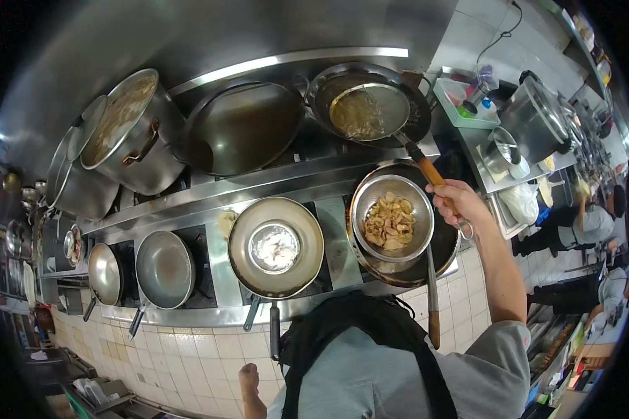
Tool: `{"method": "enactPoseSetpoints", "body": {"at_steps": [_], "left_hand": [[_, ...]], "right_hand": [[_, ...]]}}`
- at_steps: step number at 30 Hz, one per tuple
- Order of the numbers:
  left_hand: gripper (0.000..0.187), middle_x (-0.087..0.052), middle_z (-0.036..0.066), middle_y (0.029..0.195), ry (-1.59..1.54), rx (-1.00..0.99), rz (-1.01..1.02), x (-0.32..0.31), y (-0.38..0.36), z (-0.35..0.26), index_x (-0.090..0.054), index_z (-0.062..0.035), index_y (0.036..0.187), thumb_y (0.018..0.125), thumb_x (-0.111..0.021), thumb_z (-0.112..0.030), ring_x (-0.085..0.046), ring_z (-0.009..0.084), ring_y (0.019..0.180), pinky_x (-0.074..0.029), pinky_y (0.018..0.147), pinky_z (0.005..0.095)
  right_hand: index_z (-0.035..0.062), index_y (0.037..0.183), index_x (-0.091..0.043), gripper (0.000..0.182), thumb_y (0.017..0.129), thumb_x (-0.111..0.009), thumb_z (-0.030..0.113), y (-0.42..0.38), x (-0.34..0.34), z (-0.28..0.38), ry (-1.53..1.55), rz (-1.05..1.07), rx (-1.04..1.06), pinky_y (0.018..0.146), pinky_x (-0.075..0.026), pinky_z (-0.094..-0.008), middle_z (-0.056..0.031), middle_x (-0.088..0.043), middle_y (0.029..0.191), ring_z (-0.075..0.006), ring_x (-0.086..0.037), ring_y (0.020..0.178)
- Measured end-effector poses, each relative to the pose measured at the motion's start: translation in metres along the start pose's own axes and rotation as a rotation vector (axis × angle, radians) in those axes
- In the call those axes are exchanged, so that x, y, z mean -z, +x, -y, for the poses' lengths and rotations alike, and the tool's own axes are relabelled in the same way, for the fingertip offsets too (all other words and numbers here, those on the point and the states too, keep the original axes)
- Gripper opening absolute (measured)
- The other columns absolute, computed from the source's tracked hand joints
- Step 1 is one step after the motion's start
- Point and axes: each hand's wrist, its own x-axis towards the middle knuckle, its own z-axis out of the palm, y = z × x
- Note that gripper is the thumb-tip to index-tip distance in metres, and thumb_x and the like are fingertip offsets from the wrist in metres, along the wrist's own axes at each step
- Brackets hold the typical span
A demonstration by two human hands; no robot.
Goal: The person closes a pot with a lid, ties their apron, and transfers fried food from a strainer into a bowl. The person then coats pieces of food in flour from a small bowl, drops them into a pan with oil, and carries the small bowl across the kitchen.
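My right hand point(456, 202) is closed around the wooden handle of a round mesh strainer point(391, 105). The strainer's basket lies over a dark wok point(321, 91) on the back burner, with brownish food or liquid showing in it. Nearer to me, a steel bowl point(426, 223) of cooked meat pieces point(390, 222) rests in a larger dark pan point(444, 258), beside a long-handled utensil point(432, 300). My left hand point(249, 377) hangs low over the floor, its fingers curled, touching nothing that I can see.
A large wok point(244, 129) and a tall pot point(136, 140) stand at the back left. Frying pans point(165, 269) line the front burners, one holding a metal bowl point(274, 248). A tray point(461, 105) stands at the right. Two people point(594, 227) are at the far right.
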Motion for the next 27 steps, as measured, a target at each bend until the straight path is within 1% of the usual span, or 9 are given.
{"method": "enactPoseSetpoints", "body": {"at_steps": [7, 9, 12, 13, 15, 19, 21, 25, 27], "left_hand": [[0.031, -0.064, 0.005, 0.074, 0.079, 0.026, -0.006, 0.004, 0.004, 0.032, -0.070, 0.0034, 0.108, 0.091, -0.060, -0.021, -0.057, 0.0136, 0.064, -0.047, 0.058, 0.0311], [0.031, -0.066, 0.007, 0.076, 0.284, -0.201, 0.045, 0.005, 0.006, 0.039, -0.070, 0.0032, 0.109, 0.091, -0.061, -0.021, -0.059, 0.0145, 0.065, -0.048, 0.059, 0.0317], [0.030, -0.066, 0.006, 0.076, 0.088, -0.028, -0.050, -0.003, 0.000, 0.031, -0.069, 0.0031, 0.109, 0.092, -0.062, -0.021, -0.059, 0.0141, 0.064, -0.048, 0.058, 0.0309], [0.030, -0.066, 0.006, 0.076, 0.091, -0.029, -0.049, -0.001, 0.005, 0.038, -0.069, 0.0031, 0.109, 0.092, -0.062, -0.021, -0.059, 0.0141, 0.064, -0.048, 0.058, 0.0309], [0.030, -0.066, 0.006, 0.077, 0.239, -0.246, 0.010, 0.005, 0.014, 0.048, -0.069, 0.0029, 0.109, 0.092, -0.064, -0.021, -0.059, 0.0137, 0.064, -0.047, 0.057, 0.0299], [0.030, -0.066, 0.006, 0.077, 0.260, -0.250, 0.014, 0.004, 0.022, 0.046, -0.068, 0.0028, 0.111, 0.092, -0.065, -0.020, -0.059, 0.0132, 0.063, -0.047, 0.056, 0.0291], [0.014, -0.064, 0.020, 0.077, 0.277, -0.424, -0.023, 0.002, 0.017, 0.043, -0.057, -0.0027, 0.078, 0.083, -0.060, -0.015, -0.061, 0.0386, 0.067, -0.049, 0.059, 0.0476], [0.021, -0.063, 0.021, 0.076, 0.269, -0.188, -0.047, -0.003, 0.004, 0.007, -0.058, -0.0006, 0.078, 0.087, -0.056, -0.020, -0.060, 0.0354, 0.065, -0.048, 0.060, 0.0465], [0.029, -0.068, 0.007, 0.083, 0.206, -0.221, 0.049, 0.003, 0.016, 0.009, -0.067, 0.0027, 0.111, 0.094, -0.065, -0.020, -0.059, 0.0139, 0.064, -0.048, 0.057, 0.0296]], "right_hand": [[0.0023, 0.111, -0.061, 0.023, 0.097, -0.059, 0.021, 0.041, -0.023, 0.000, 0.101, 0.074, 0.067, 0.034, -0.031, -0.0225, 0.0013, -0.054, 0.066, -0.0072, -0.045, 0.042], [0.0020, 0.112, -0.060, 0.023, 0.097, -0.059, 0.020, 0.054, -0.030, -0.002, 0.157, 0.090, 0.083, 0.035, -0.031, -0.0227, 0.0014, -0.054, 0.067, -0.0069, -0.045, 0.043], [0.0015, 0.114, -0.058, 0.023, 0.098, -0.058, 0.018, 0.068, -0.037, 0.003, 0.190, 0.129, 0.107, 0.037, -0.034, -0.0235, 0.0014, -0.056, 0.071, -0.0068, -0.044, 0.044], [0.0013, 0.113, -0.058, 0.022, 0.098, -0.058, 0.018, 0.072, -0.040, 0.004, 0.221, 0.094, 0.127, 0.037, -0.034, -0.0240, 0.0010, -0.056, 0.071, -0.0072, -0.044, 0.043], [0.0012, 0.113, -0.057, 0.022, 0.098, -0.059, 0.017, 0.078, -0.038, 0.004, 0.255, 0.049, 0.152, 0.037, -0.034, -0.0245, 0.0005, -0.055, 0.071, -0.0076, -0.043, 0.043], [0.0010, 0.108, -0.057, 0.019, 0.097, -0.060, 0.016, 0.077, -0.017, 0.001, 0.119, -0.071, 0.260, 0.037, -0.033, -0.0264, -0.0017, -0.054, 0.072, -0.0084, -0.046, 0.043], [0.0015, 0.099, -0.056, 0.015, 0.098, -0.058, 0.016, 0.077, 0.002, -0.005, -0.029, -0.123, 0.360, 0.037, -0.033, -0.0268, -0.0027, -0.054, 0.072, -0.0089, -0.048, 0.044], [0.0004, 0.099, -0.054, 0.014, 0.098, -0.057, 0.014, 0.062, 0.035, -0.010, -0.192, -0.269, 0.379, 0.036, -0.036, -0.0267, -0.0034, -0.054, 0.072, -0.0092, -0.048, 0.043], [0.0004, 0.100, -0.054, 0.014, 0.098, -0.057, 0.014, 0.055, 0.043, -0.013, -0.220, -0.319, 0.377, 0.036, -0.036, -0.0266, -0.0035, -0.055, 0.072, -0.0091, -0.048, 0.044]]}}
